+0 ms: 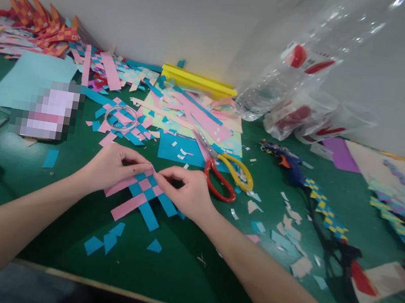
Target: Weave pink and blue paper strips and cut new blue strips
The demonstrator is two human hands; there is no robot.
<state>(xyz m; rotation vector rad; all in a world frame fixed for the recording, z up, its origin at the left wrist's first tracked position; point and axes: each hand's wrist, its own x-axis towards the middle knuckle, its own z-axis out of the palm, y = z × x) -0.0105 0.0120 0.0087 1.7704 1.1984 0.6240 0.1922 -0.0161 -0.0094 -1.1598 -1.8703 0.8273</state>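
We have the weave [144,194], a checker of pink and blue paper strips, on the near part of the green table [70,233], and the step in hand seems to be fine work at its far corner. Our left hand [116,164] pinches that corner between thumb and forefinger, and our right hand [190,190] pinches just beside it, the fingertips almost meeting; what they do to the strip there is too small to tell. Pink ends run out to the lower left and blue ends to the lower right, so the next move, we judge, calls for a light, steady pinch that keeps the checks snug. Blue scraps [110,240] lie nearer us, pale scraps [291,232] well to the right. Just beyond our right hand are the scissors [213,154], with one red and one yellow handle; beyond our left, a clear ring [119,129] rests on woven paper. A pixelated phone [49,112] sits to the left, by a pale blue sheet [35,76]. Along the grey wall [134,2] we see orange weavings [49,25], a yellow holder [198,83], a clear bottle [275,78] and cups [352,125].
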